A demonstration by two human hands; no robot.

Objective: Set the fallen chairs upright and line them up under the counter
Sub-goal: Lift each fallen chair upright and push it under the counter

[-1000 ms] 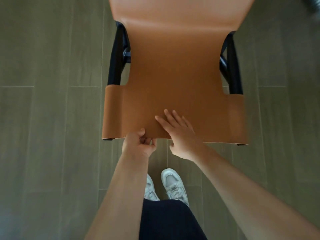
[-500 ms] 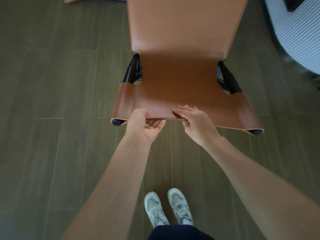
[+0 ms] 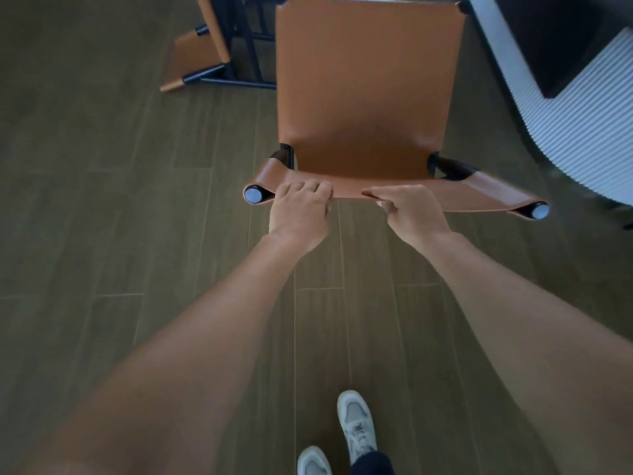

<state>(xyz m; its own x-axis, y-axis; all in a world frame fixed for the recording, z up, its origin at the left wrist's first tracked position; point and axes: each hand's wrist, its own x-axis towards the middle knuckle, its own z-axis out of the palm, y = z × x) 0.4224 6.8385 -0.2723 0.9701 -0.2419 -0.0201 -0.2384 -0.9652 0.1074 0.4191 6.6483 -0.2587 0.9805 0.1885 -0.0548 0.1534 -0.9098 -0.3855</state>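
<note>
Our white shoes [image 3: 356,430] stand on the grey-brown plank floor [image 3: 102,234], our left hand [image 3: 298,214] and right hand [image 3: 411,210] grip the near edge of the tan chair [image 3: 366,80] ahead, with the ribbed white counter [image 3: 582,132] just to its right and a second chair [image 3: 202,53] tipped over beyond it on the left.

Left hand [image 3: 298,212] and right hand [image 3: 411,210] side by side, far forward, fingers [image 3: 303,190] curled in a grip.
</note>
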